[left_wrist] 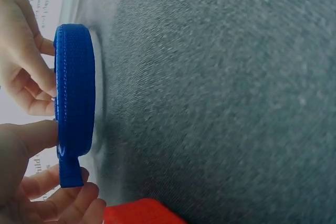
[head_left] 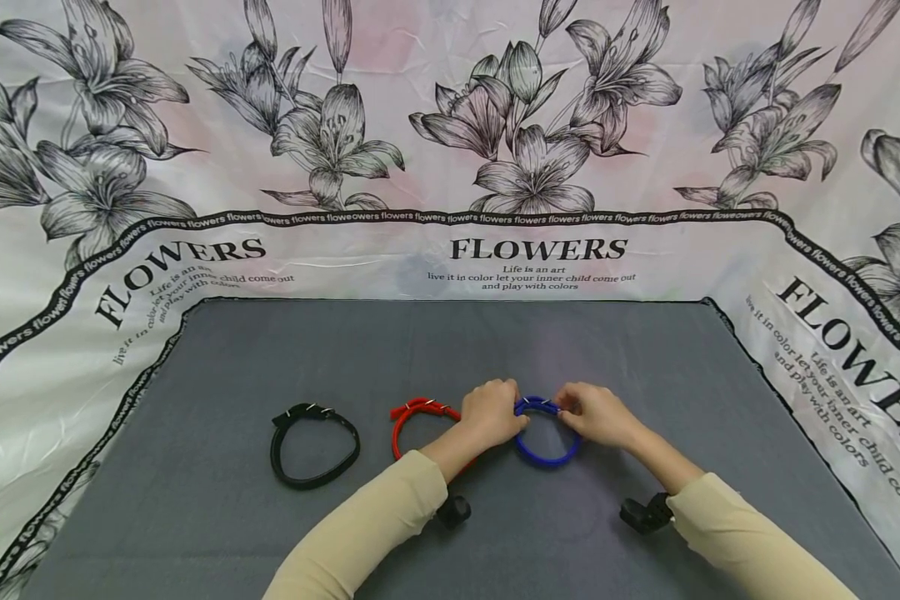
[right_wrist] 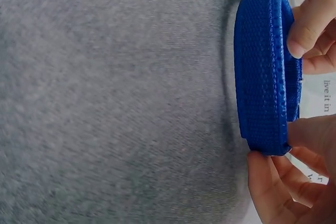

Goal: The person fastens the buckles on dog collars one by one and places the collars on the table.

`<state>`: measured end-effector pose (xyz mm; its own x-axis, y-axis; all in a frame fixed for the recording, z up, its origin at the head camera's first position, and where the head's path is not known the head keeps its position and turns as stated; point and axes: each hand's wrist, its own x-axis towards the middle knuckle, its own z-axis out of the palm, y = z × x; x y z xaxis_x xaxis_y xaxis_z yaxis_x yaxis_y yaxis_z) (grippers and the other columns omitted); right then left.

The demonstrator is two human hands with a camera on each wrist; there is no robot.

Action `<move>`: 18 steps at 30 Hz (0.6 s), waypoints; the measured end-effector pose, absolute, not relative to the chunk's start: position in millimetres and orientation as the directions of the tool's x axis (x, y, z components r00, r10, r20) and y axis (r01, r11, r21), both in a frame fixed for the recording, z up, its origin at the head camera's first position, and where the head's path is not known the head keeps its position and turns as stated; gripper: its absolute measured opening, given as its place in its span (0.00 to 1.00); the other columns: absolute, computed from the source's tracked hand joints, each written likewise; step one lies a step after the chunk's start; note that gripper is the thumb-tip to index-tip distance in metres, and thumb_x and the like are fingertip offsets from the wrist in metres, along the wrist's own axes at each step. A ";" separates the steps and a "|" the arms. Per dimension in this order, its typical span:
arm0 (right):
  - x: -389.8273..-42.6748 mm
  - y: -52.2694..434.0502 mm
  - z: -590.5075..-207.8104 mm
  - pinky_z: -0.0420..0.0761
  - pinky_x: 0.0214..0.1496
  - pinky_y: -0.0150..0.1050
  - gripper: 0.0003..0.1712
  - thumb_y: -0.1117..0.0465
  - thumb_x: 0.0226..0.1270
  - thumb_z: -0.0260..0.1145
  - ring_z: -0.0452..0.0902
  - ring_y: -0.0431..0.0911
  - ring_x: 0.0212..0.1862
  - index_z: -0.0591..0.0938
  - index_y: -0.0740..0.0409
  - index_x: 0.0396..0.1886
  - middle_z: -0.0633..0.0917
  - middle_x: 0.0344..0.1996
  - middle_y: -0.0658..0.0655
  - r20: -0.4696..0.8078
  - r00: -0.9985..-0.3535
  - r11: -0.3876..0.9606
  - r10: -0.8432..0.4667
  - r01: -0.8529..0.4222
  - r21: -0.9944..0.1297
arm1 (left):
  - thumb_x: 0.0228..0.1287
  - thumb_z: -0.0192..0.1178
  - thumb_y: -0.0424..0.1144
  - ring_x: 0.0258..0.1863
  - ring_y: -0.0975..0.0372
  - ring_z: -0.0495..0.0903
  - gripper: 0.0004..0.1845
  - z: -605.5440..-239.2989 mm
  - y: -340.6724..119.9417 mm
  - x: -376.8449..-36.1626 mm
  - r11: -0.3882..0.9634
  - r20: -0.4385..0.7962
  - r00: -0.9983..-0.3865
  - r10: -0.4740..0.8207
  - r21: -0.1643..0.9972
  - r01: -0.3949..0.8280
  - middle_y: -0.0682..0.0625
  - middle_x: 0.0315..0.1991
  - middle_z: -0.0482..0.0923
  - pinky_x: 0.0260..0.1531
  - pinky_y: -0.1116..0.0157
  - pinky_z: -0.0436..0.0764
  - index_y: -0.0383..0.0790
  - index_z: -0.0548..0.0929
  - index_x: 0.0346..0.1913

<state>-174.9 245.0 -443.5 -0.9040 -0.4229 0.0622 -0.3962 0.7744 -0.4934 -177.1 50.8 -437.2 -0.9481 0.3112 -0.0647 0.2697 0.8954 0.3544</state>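
A blue webbing collar, buckled into a ring, stands on its edge on the grey cloth, its metal buckle toward the far side. My left hand pinches its left side near the strap end, thumb inside and fingers outside. On the opposite side my right hand pinches the band between thumb and fingers. The left wrist view shows the short tail of the blue collar between the left fingers. In the right wrist view the right fingertips touch the outer face of the band.
Left of the blue collar lies a red collar, partly hidden by the left forearm. Farther left is a black collar, also looped and buckled. Grey cloth covers the table, bordered by white flower-printed fabric.
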 end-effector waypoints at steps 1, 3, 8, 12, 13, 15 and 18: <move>-174.7 245.1 -444.2 0.73 0.20 0.29 0.04 0.68 0.57 0.64 0.73 0.35 0.20 0.80 0.60 0.34 0.81 0.29 0.55 0.066 -0.904 0.779 -0.422 -0.399 -0.484 | 0.52 0.66 0.52 0.25 0.64 0.73 0.15 -437.2 51.3 -176.8 0.897 -0.066 -0.948 0.312 0.349 0.271 0.55 0.28 0.74 0.21 0.67 0.71 0.47 0.78 0.37; -174.5 245.2 -445.6 0.73 0.22 0.30 0.05 0.68 0.57 0.65 0.74 0.36 0.22 0.80 0.60 0.34 0.81 0.28 0.54 0.077 -0.904 0.785 -0.421 -0.406 -0.467 | 0.53 0.66 0.52 0.25 0.64 0.73 0.15 -438.2 52.3 -176.6 0.901 -0.069 -0.947 0.312 0.336 0.273 0.55 0.28 0.74 0.20 0.67 0.70 0.47 0.78 0.36; -175.0 245.0 -447.0 0.74 0.27 0.33 0.04 0.67 0.55 0.66 0.75 0.39 0.27 0.81 0.58 0.32 0.82 0.26 0.51 0.092 -0.898 0.797 -0.431 -0.426 -0.428 | 0.53 0.66 0.53 0.27 0.63 0.74 0.15 -442.9 52.9 -177.6 0.902 -0.069 -0.945 0.320 0.327 0.281 0.56 0.28 0.74 0.22 0.66 0.71 0.48 0.79 0.37; -177.9 245.1 -446.4 0.73 0.27 0.34 0.03 0.66 0.55 0.66 0.75 0.39 0.27 0.81 0.58 0.31 0.81 0.25 0.50 0.108 -0.896 0.805 -0.432 -0.436 -0.403 | 0.55 0.63 0.54 0.32 0.62 0.76 0.16 -442.3 48.7 -179.7 0.899 -0.084 -0.939 0.334 0.329 0.290 0.55 0.32 0.76 0.26 0.64 0.74 0.49 0.80 0.40; -178.9 245.1 -445.8 0.74 0.27 0.34 0.03 0.66 0.56 0.66 0.75 0.39 0.27 0.81 0.58 0.31 0.81 0.25 0.50 0.115 -0.895 0.804 -0.431 -0.439 -0.402 | 0.55 0.63 0.54 0.33 0.62 0.77 0.16 -441.0 46.5 -180.6 0.897 -0.088 -0.936 0.340 0.331 0.294 0.55 0.33 0.77 0.27 0.64 0.75 0.49 0.81 0.41; -180.9 244.5 -444.1 0.74 0.27 0.34 0.02 0.65 0.57 0.65 0.76 0.39 0.27 0.81 0.58 0.31 0.82 0.25 0.50 0.126 -0.897 0.805 -0.424 -0.437 -0.400 | 0.56 0.62 0.54 0.34 0.61 0.78 0.16 -437.9 40.8 -182.5 0.890 -0.088 -0.930 0.357 0.336 0.310 0.55 0.35 0.78 0.28 0.63 0.76 0.49 0.81 0.42; -184.2 243.1 -439.5 0.75 0.28 0.36 0.02 0.64 0.59 0.64 0.77 0.41 0.29 0.82 0.58 0.31 0.82 0.26 0.50 0.143 -0.897 0.806 -0.418 -0.439 -0.397 | 0.58 0.61 0.53 0.37 0.60 0.79 0.17 -431.6 28.4 -185.7 0.874 -0.074 -0.920 0.385 0.348 0.338 0.54 0.39 0.79 0.30 0.63 0.77 0.48 0.81 0.45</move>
<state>-184.2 243.1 -439.5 -0.8973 -0.4178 0.1426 -0.4385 0.8063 -0.3970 -185.7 28.4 -431.6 -0.9199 0.3851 -0.0741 0.3380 0.8744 0.3481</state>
